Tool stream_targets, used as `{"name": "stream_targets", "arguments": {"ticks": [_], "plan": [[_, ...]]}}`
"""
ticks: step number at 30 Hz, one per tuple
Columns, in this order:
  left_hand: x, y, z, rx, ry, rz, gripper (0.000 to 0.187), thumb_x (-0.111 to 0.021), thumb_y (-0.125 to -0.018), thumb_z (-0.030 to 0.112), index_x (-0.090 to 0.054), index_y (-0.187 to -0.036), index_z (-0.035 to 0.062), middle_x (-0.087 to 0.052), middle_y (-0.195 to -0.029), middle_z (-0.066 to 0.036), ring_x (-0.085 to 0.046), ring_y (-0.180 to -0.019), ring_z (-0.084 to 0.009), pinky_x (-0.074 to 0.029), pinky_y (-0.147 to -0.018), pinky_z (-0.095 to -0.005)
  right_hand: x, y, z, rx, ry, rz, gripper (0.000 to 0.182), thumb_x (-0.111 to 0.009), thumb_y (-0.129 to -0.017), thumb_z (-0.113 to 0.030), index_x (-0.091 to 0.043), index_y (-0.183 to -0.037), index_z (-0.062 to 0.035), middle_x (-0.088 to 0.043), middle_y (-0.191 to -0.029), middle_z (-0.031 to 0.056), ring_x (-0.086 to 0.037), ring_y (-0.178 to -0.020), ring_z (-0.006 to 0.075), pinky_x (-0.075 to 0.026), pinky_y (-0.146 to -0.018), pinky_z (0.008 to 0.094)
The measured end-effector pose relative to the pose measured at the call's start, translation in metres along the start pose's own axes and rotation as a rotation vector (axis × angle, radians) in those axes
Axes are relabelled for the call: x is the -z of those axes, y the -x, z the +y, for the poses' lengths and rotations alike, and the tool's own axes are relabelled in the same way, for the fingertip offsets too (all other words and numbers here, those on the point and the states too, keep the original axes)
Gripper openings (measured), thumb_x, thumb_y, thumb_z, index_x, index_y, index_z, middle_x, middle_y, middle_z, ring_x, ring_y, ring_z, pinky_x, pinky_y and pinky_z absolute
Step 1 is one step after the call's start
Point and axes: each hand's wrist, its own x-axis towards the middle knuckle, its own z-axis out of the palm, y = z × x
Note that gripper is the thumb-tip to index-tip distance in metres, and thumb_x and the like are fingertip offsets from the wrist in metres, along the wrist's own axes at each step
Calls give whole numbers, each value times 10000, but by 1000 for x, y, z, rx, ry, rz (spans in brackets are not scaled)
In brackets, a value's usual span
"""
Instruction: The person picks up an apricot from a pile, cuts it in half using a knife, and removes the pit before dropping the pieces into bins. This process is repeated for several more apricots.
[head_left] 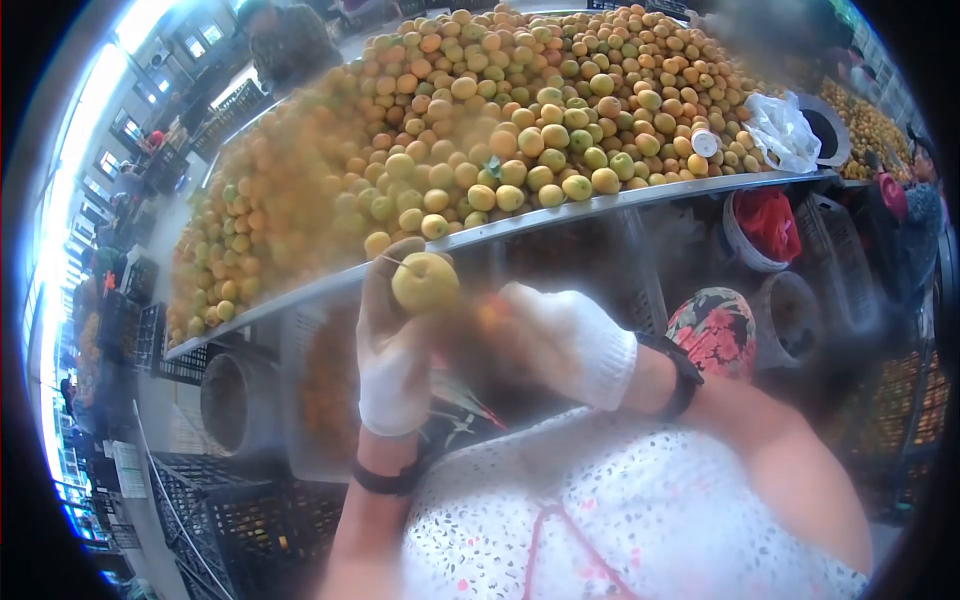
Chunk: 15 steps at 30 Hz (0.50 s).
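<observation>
My left hand (pixel 391 365), in a white glove with darkened fingers, holds up a round yellow-green fruit (pixel 426 283). A small dark hollow and a thin pale line show near its top. Close beside it, to the right, is my right hand (pixel 568 343), also in a white glove and closed. A blurred orange-red patch shows at its fingertips, but a smear on the view hides what it grips. Just beyond both hands, a metal-edged table (pixel 545 218) carries a large heap of yellow, orange and greenish fruits (pixel 520 140).
A clear plastic bag (pixel 783 132) and a small white cup-like item (pixel 704 142) lie on the heap's right. Below stand a bucket with a red bag (pixel 766 225), a grey bucket (pixel 232 402) and black crates (pixel 240 510). Another person (pixel 285 45) is across the table.
</observation>
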Motion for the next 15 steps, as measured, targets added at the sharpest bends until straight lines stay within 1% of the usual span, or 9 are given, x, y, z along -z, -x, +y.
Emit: {"name": "stream_targets", "arguments": {"ticks": [2,7,8,10,11,12,13,14,15], "plan": [[-4,-2,1,-19,-6,-19,623,-590,-828,12,-377,-1411,-41,-584,-1222,-172,-601,-1104,-222,-496,-953,-348,2,3,-1,7,-20,17,204,-561,-991,-221,-526,-932,-29,-619,-707,218,-652,-690,401,-486,-541,435],[-15,-3,-2,-13,4,-9,569,-631,-864,80,-416,-1373,-58,-616,-1146,-174,-661,-984,-281,-509,-937,-368,6,6,3,11,21,35,222,-547,-995,-243,-526,-935,-30,-616,-690,216,-650,-685,402,-487,-540,445],[-18,-3,-1,-7,4,-12,569,-631,-864,80,-416,-1373,-58,-616,-1146,-174,-661,-984,-281,-509,-937,-368,4,7,6,40,48,73,225,-552,-989,-241,-526,-932,-25,-612,-676,214,-645,-667,402,-486,-535,450],[-26,-6,1,-8,30,-30,545,-636,-907,160,-433,-1366,-53,-618,-1150,-178,-641,-1025,-275,-513,-917,-384,0,7,10,67,74,111,227,-557,-984,-239,-527,-930,-20,-607,-661,212,-641,-650,402,-484,-529,456],[-29,-8,-4,-4,30,-31,545,-636,-907,160,-433,-1366,-53,-618,-1150,-178,-641,-1025,-275,-513,-917,-384,-1,7,11,58,168,130,223,-564,-977,-233,-531,-926,-18,-607,-654,208,-637,-635,399,-485,-525,459],[-33,-11,-13,6,189,-1,483,-613,-935,184,-463,-1336,-40,-632,-1108,-182,-650,-995,-270,-534,-867,-366,-2,7,13,49,262,148,220,-570,-970,-227,-535,-921,-16,-606,-646,204,-634,-620,396,-485,-522,462],[-35,-14,-20,16,348,29,426,-590,-964,208,-493,-1305,-27,-646,-1067,-186,-659,-964,-265,-556,-816,-348,-6,5,19,46,261,149,220,-570,-970,-227,-535,-921,-16,-606,-646,204,-634,-620,396,-485,-522,462],[-36,-17,-26,20,349,29,426,-590,-964,208,-493,-1305,-27,-646,-1067,-186,-659,-964,-265,-556,-816,-348,-10,3,29,53,378,155,211,-571,-966,-221,-540,-925,-17,-608,-638,196,-631,-607,394,-484,-519,465],[-36,-19,-32,144,499,31,437,-566,-980,304,-512,-1276,-14,-648,-1052,-191,-656,-953,-278,-556,-808,-353,-13,3,35,58,495,153,203,-573,-962,-215,-546,-928,-17,-609,-630,187,-628,-595,392,-483,-516,468]]}}
